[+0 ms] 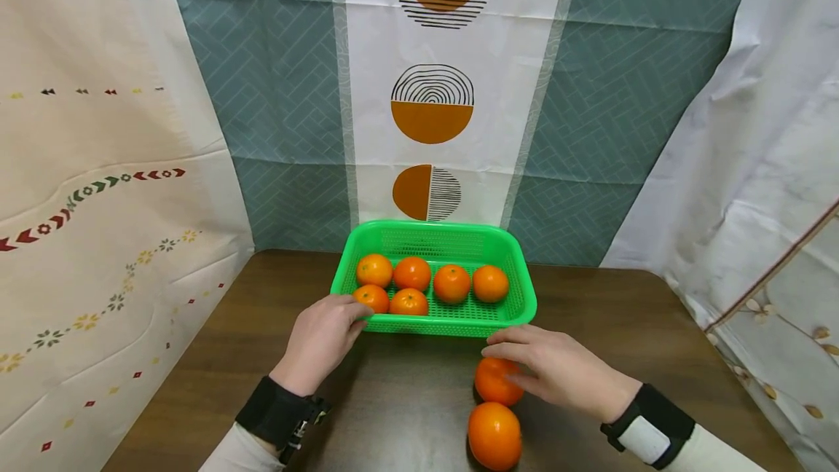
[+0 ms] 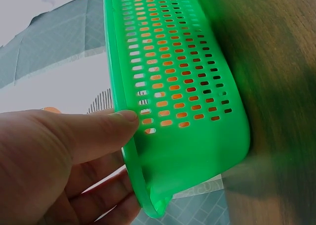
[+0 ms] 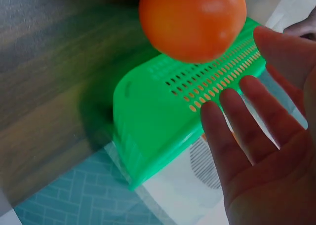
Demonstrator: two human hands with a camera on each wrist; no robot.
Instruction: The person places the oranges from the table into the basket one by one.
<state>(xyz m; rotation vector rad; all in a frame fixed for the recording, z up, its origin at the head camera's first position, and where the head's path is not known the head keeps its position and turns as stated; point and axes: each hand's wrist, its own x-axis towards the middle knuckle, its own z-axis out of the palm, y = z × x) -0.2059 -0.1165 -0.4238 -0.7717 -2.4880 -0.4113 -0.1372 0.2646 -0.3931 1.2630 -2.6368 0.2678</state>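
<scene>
Desk (image 1: 262, 355): dark wood grain, cloth backdrops hung on three sides; carries everything below.

Green basket (image 1: 518, 290): perforated plastic, rectangular, long axis running left to right across the view; sits at the far middle of the desk, just beyond both hands; six oranges inside, in two rows (four behind, two in front at the left end).

Left hand (image 1: 321, 341): at the basket's near left corner; thumb (image 2: 106, 129) pressed flat on the slotted outer wall, fingers (image 2: 94, 205) curled under the rim corner, so it grips the basket there.

Right hand (image 1: 557, 370): fingers straight and spread, palm down, holding nothing; fingertips lie over the far orange (image 1: 494, 381) on the desk, just short of the basket's near wall; contact looks likely from the head view, but the right wrist view shows a gap between palm and fruit, so I cannot tell for sure.

Near orange (image 1: 494, 435): loose on the desk, touching or almost touching the far one, on the person's side of it; both fruits lie right of centre, so the right hand is much the nearer, and the basket lies straight ahead of them.
</scene>
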